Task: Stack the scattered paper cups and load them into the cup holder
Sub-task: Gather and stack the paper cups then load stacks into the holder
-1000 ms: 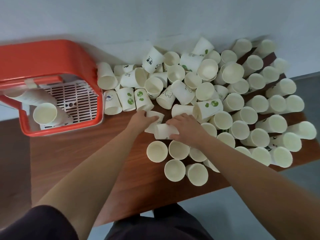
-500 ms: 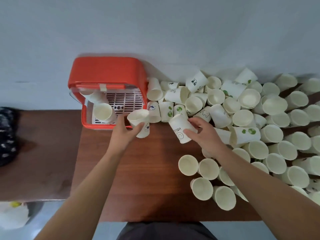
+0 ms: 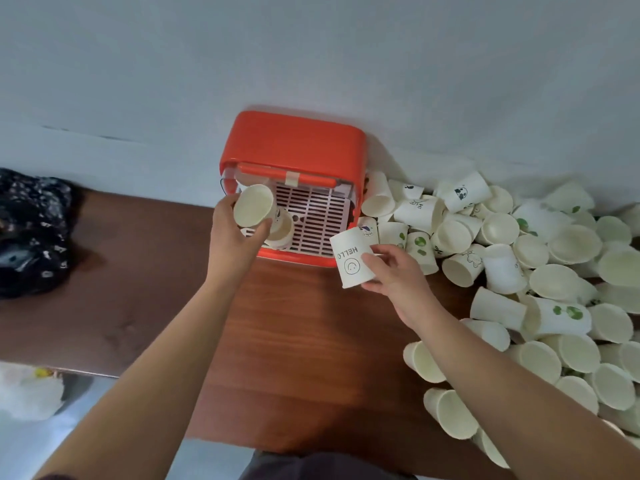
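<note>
Plain cup [image 3: 252, 210]: left hand [image 3: 231, 243] grips, at cup holder [image 3: 294, 140] | HELLO cup [image 3: 351, 262]: right hand [image 3: 394, 274] grips

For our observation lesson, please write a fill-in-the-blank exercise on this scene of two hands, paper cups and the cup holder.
1. The printed cup in the right hand bears the word ____.
2. The plain cup at the cup holder is held by the ____ hand.
3. The loose cups lie piled to the ____ of the cup holder.
Missing words: HELLO; left; right.
</note>
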